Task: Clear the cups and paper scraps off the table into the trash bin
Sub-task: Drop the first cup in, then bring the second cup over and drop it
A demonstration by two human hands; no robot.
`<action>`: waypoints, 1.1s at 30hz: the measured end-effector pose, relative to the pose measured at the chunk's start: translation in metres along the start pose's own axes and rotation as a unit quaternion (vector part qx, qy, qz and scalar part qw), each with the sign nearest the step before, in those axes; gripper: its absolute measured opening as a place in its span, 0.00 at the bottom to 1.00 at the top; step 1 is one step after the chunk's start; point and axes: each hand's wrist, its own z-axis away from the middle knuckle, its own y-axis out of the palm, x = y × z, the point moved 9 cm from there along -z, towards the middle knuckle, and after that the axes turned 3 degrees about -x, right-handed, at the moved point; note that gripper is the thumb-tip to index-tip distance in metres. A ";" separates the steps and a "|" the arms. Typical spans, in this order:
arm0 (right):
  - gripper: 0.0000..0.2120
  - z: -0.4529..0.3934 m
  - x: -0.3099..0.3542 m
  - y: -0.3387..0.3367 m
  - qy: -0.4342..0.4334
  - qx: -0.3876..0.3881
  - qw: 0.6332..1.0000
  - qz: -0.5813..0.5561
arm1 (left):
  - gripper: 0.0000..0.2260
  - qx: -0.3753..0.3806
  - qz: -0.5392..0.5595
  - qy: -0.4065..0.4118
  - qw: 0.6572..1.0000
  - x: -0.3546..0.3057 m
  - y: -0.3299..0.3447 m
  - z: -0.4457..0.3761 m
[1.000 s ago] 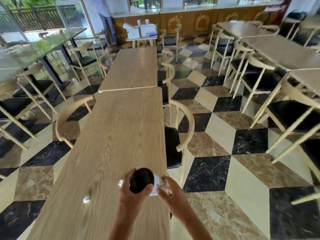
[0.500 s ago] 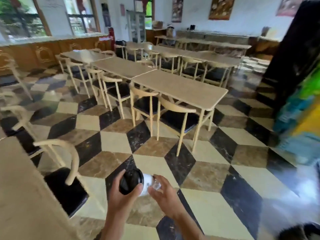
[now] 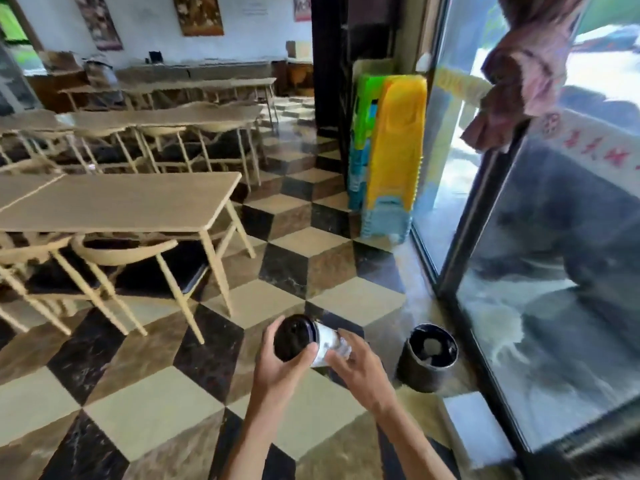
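I hold a white cup with a black lid (image 3: 304,341) on its side, above the floor, lid end toward me. My left hand (image 3: 282,367) wraps the lid end from below. My right hand (image 3: 360,368) grips the cup's white base end, where something pale and crumpled shows between the fingers. A dark round trash bin (image 3: 427,358) stands on the floor just right of my hands, beside the glass door, with a pale scrap inside it.
A wooden table (image 3: 114,202) with chairs (image 3: 138,268) stands to the left, and more tables fill the back. Stacked yellow and green plastic stools (image 3: 391,150) lean by a black pillar. A glass door (image 3: 554,271) lines the right side. Checkered tiles (image 3: 156,410) cover the floor.
I have turned right, away from the table where I picked up the cup. The trash bin and glass door have come into view, and both hands still hold the cup.
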 end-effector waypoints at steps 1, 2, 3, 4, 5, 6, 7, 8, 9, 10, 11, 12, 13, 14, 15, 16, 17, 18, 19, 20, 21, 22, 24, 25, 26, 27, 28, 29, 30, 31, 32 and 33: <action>0.22 -0.006 -0.009 -0.028 0.007 -0.018 1.000 -0.002 | 0.33 0.016 -0.002 0.004 1.000 -0.004 0.031 -0.006; 0.21 -0.010 -0.017 -0.055 0.012 -0.035 0.999 -0.005 | 0.33 0.033 -0.003 0.010 0.999 -0.009 0.061 -0.012; 0.18 -0.015 -0.024 -0.079 0.017 -0.053 0.998 -0.009 | 0.32 0.051 -0.006 0.014 0.999 -0.012 0.090 -0.018; 0.16 -0.019 -0.031 -0.103 0.023 -0.072 0.997 -0.015 | 0.31 0.069 -0.011 0.018 0.997 -0.014 0.117 -0.024; 0.15 -0.023 -0.039 -0.124 0.031 -0.092 0.995 -0.020 | 0.29 0.087 -0.016 0.022 0.996 -0.016 0.144 -0.030; 0.17 -0.027 -0.048 -0.144 0.040 -0.111 0.993 -0.027 | 0.28 0.104 -0.020 0.027 0.994 -0.016 0.170 -0.035; 0.19 -0.031 -0.059 -0.162 0.053 -0.129 0.990 -0.034 | 0.28 0.123 -0.023 0.028 0.992 -0.015 0.195 -0.041; 0.21 -0.034 -0.070 -0.178 0.071 -0.145 0.986 -0.039 | 0.29 0.142 -0.025 0.025 0.989 -0.013 0.219 -0.046; 0.22 -0.038 -0.081 -0.194 0.089 -0.158 0.982 -0.041 | 0.31 0.160 -0.025 0.020 0.987 -0.008 0.241 -0.051; 0.23 -0.043 -0.093 -0.207 0.104 -0.167 0.980 -0.042 | 0.32 0.173 -0.028 0.015 0.984 -0.004 0.261 -0.057; 0.23 -0.050 -0.103 -0.219 0.113 -0.174 0.977 -0.038 | 0.33 0.184 -0.036 0.011 0.982 0.001 0.279 -0.064; 0.24 -0.059 -0.113 -0.231 0.123 -0.180 0.976 -0.030 | 0.35 0.194 -0.048 0.007 0.980 0.006 0.297 -0.073; 0.25 -0.069 -0.124 -0.243 0.133 -0.186 0.973 -0.023 | 0.38 0.206 -0.061 0.002 0.977 0.013 0.315 -0.084; 0.26 -0.081 -0.135 -0.256 0.142 -0.194 0.970 -0.023 | 0.40 0.215 -0.072 -0.004 0.974 0.020 0.333 -0.097; 0.27 -0.095 -0.145 -0.267 0.149 -0.201 0.968 -0.025 | 0.41 0.223 -0.080 -0.009 0.972 0.027 0.351 -0.111; 0.27 -0.110 -0.157 -0.277 0.156 -0.204 0.966 -0.027 | 0.42 0.229 -0.085 -0.013 0.970 0.034 0.369 -0.125; 0.27 -0.124 -0.169 -0.285 0.164 -0.207 0.964 -0.027 | 0.42 0.235 -0.086 -0.016 0.968 0.042 0.387 -0.139; 0.27 -0.140 -0.182 -0.292 0.174 -0.209 0.962 -0.025 | 0.42 0.240 -0.090 -0.021 0.966 0.051 0.404 -0.153; 0.27 -0.155 -0.196 -0.299 0.188 -0.211 0.959 -0.022 | 0.41 0.246 -0.098 -0.029 0.964 0.060 0.420 -0.167; 0.27 -0.170 -0.210 -0.305 0.203 -0.212 0.956 -0.021 | 0.40 0.251 -0.107 -0.041 0.961 0.071 0.434 -0.180; 0.27 -0.185 -0.223 -0.309 0.212 -0.210 0.954 -0.019 | 0.40 0.255 -0.113 -0.052 0.959 0.082 0.446 -0.192; 0.26 -0.199 -0.236 -0.312 0.219 -0.205 0.954 -0.013 | 0.40 0.257 -0.118 -0.065 0.957 0.092 0.457 -0.203; 0.26 -0.220 -0.266 -0.316 0.242 -0.195 0.950 0.001 | 0.41 0.262 -0.130 -0.092 0.952 0.116 0.476 -0.222; 0.26 -0.227 -0.283 -0.316 0.259 -0.190 0.947 0.000 | 0.42 0.267 -0.136 -0.106 0.948 0.131 0.485 -0.228; 0.27 -0.232 -0.300 -0.314 0.277 -0.182 0.943 -0.005 | 0.42 0.266 -0.143 -0.122 0.945 0.148 0.490 -0.231; 0.28 -0.236 -0.317 -0.311 0.291 -0.172 0.941 -0.007 | 0.42 0.264 -0.150 -0.135 0.943 0.163 0.495 -0.235; 0.29 -0.239 -0.334 -0.307 0.302 -0.160 0.940 -0.009 | 0.41 0.263 -0.155 -0.150 0.940 0.181 0.499 -0.237; 0.28 -0.244 -0.352 -0.303 0.310 -0.147 0.939 -0.009 | 0.39 0.259 -0.160 -0.166 0.938 0.199 0.503 -0.240; 0.27 -0.250 -0.371 -0.301 0.315 -0.137 0.939 -0.010 | 0.37 0.252 -0.164 -0.179 0.937 0.219 0.507 -0.245; 0.26 -0.257 -0.390 -0.298 0.322 -0.127 0.938 -0.012 | 0.34 0.245 -0.170 -0.193 0.935 0.240 0.511 -0.248; 0.25 -0.264 -0.411 -0.295 0.329 -0.117 0.937 -0.016 | 0.33 0.238 -0.174 -0.208 0.933 0.261 0.516 -0.251; 0.25 -0.273 -0.431 -0.292 0.334 -0.108 0.936 -0.020 | 0.34 0.231 -0.176 -0.220 0.931 0.282 0.522 -0.256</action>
